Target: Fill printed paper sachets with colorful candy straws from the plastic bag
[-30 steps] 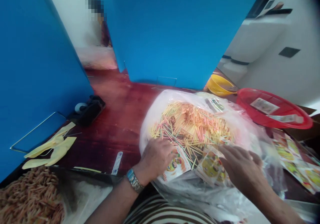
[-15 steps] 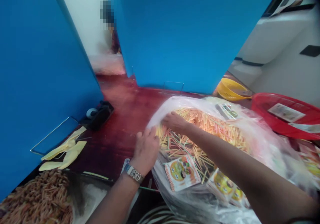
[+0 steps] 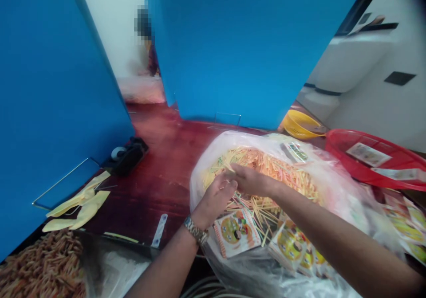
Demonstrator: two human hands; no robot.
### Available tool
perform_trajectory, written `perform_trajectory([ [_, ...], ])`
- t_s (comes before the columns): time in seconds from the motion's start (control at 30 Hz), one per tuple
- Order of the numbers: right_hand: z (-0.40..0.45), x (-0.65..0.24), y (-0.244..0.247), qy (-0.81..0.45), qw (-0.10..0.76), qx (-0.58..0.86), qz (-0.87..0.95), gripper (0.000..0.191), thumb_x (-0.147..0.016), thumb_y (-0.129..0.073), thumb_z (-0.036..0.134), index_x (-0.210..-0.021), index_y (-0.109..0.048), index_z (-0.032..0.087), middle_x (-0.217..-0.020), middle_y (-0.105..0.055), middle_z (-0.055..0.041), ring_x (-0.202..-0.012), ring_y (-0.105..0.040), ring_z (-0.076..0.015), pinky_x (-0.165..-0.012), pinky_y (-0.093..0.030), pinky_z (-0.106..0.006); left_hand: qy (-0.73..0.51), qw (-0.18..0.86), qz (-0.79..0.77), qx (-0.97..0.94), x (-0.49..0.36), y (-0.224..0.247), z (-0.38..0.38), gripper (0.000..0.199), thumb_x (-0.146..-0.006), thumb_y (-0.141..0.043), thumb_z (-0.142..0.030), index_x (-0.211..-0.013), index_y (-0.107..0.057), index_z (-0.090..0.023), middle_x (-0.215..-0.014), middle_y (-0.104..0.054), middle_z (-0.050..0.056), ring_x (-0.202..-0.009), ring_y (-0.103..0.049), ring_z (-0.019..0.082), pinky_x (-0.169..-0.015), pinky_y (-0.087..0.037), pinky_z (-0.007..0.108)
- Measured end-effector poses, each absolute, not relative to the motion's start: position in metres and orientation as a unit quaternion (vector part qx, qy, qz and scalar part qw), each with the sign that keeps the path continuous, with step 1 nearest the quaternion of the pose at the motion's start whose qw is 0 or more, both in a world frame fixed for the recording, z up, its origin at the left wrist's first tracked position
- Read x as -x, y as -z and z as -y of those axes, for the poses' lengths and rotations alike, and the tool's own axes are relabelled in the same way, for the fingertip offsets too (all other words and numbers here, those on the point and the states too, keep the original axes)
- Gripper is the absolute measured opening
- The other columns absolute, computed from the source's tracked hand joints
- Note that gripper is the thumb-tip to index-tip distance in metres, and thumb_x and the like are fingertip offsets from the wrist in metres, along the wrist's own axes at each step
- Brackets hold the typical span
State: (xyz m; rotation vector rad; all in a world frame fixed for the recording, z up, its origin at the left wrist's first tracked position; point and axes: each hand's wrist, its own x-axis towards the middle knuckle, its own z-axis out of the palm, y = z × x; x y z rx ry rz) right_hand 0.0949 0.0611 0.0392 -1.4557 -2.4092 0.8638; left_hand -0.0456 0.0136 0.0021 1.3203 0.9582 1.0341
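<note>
My left hand (image 3: 216, 198) and my right hand (image 3: 251, 180) meet above the near edge of a heap of thin yellow, pink and green sticks (image 3: 269, 169). Their fingers close together on a small bunch of those sticks, though the fingers partly hide it. The heap lies in a clear plastic bag (image 3: 203, 191). Printed paper packets (image 3: 237, 233) (image 3: 291, 247) lie on the near side of the heap, just below my hands. A metal watch circles my left wrist.
A red plastic basket (image 3: 376, 165) holding printed sheets and a yellow colander (image 3: 301, 125) stand beyond the bag on the dark red table (image 3: 159, 191). Yellow gloves (image 3: 80, 209), a tape dispenser (image 3: 124, 158) and a brown heap (image 3: 40, 264) lie left. Blue partitions rise behind.
My right hand has drawn back from the far left of the heap, and my left hand has moved in over the sticks. The two hands now meet and close on sticks.
</note>
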Motion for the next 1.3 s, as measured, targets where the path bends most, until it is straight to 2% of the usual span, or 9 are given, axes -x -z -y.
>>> perform_trajectory([
  [0.1,-0.045,-0.088,-0.028,-0.539,0.142,0.467,0.687,0.013,-0.068,-0.04,0.006,-0.071,-0.043,0.018,-0.048,-0.039,0.0086,-0.04,-0.036,-0.0054,-0.039,-0.031,-0.015,-0.428,0.67,-0.388,-0.466,0.03,0.007,-0.021,0.04,-0.085,-0.048,-0.05,-0.105,-0.056,-0.016,-0.089,-0.067,0.006,-0.084,-0.063,0.019,-0.074,-0.05,0.03],
  [0.2,-0.039,-0.08,-0.018,-0.57,0.168,0.49,0.638,0.013,-0.059,-0.043,0.004,-0.065,-0.046,0.016,-0.046,-0.039,0.0085,-0.038,-0.035,-0.0045,-0.037,-0.027,-0.015,-0.47,0.635,-0.452,-0.414,0.02,0.017,-0.017,0.039,-0.084,-0.05,-0.051,-0.103,-0.056,-0.017,-0.087,-0.067,0.006,-0.084,-0.063,0.018,-0.075,-0.05,0.029],
  [0.43,-0.029,-0.073,-0.004,-0.493,0.204,0.531,0.658,0.027,-0.067,-0.043,0.003,-0.089,-0.055,0.016,-0.064,-0.053,0.003,-0.058,-0.05,-0.0102,-0.053,-0.042,-0.02,-0.541,0.569,-0.487,-0.382,0.027,0.009,-0.023,0.037,-0.086,-0.042,-0.048,-0.096,-0.058,-0.016,-0.098,-0.065,0.007,-0.093,-0.061,0.018,-0.078,-0.048,0.028],
  [0.63,-0.027,-0.106,-0.027,-0.121,0.257,0.536,0.795,0.033,-0.081,-0.05,0.017,-0.114,-0.052,0.014,-0.114,-0.054,-0.0165,-0.103,-0.05,-0.0253,-0.086,-0.042,-0.043,-0.502,0.677,-0.404,-0.357,0.04,0.002,-0.024,0.031,-0.08,-0.054,-0.047,-0.077,-0.048,-0.017,-0.066,-0.054,-0.002,-0.056,-0.051,0.008,-0.05,-0.038,0.019],
  [0.8,-0.022,-0.099,-0.054,-0.159,0.188,0.387,0.889,0.015,-0.085,-0.045,0.014,-0.083,-0.06,0.015,-0.082,-0.056,-0.0057,-0.077,-0.053,-0.0148,-0.068,-0.046,-0.026,-0.352,0.709,-0.351,-0.501,0.038,0.007,-0.011,0.029,-0.075,-0.06,-0.038,-0.063,-0.045,-0.016,-0.052,-0.039,-0.007,-0.046,-0.031,0.004,-0.045,-0.025,0.018],
  [0.93,-0.014,-0.098,-0.051,-0.199,0.186,0.416,0.867,0.019,-0.078,-0.046,0.004,-0.069,-0.058,0.016,-0.072,-0.054,-0.0017,-0.071,-0.052,-0.0116,-0.066,-0.043,-0.022,-0.32,0.716,-0.333,-0.523,0.04,0.002,-0.01,0.018,-0.071,-0.062,-0.029,-0.076,-0.05,-0.016,-0.059,-0.042,-0.006,-0.051,-0.036,0.005,-0.05,-0.03,0.019],
  [1.07,-0.004,-0.126,-0.047,-0.151,0.2,0.494,0.833,0.018,-0.078,-0.047,0.004,-0.066,-0.055,0.016,-0.069,-0.053,-0.0011,-0.065,-0.05,-0.0104,-0.061,-0.04,-0.021,-0.293,0.512,-0.45,-0.67,0.046,-0.01,-0.009,0.035,-0.073,-0.061,-0.032,-0.104,-0.052,-0.017,-0.089,-0.058,0.004,-0.08,-0.053,0.015,-0.07,-0.041,0.027],
  [1.17,0.013,-0.145,-0.035,-0.083,0.096,0.517,0.846,0.02,-0.075,-0.045,0.0,-0.067,-0.055,0.015,-0.074,-0.054,-0.0048,-0.059,-0.046,-0.0104,-0.054,-0.036,-0.022,-0.148,0.315,-0.503,-0.791,0.048,-0.01,0.0,0.03,-0.071,-0.063,-0.038,-0.094,-0.058,-0.018,-0.091,-0.062,0.006,-0.086,-0.055,0.022,-0.078,-0.04,0.034],
  [1.3,0.03,-0.154,-0.019,-0.104,0.041,0.523,0.845,0.021,-0.072,-0.045,-0.003,-0.07,-0.055,0.016,-0.075,-0.056,-0.005,-0.052,-0.043,-0.0095,-0.049,-0.034,-0.022,-0.058,0.211,-0.511,-0.831,0.045,0.004,0.01,0.025,-0.071,-0.064,-0.04,-0.08,-0.062,-0.018,-0.084,-0.066,0.008,-0.083,-0.059,0.025,-0.074,-0.038,0.035],
])
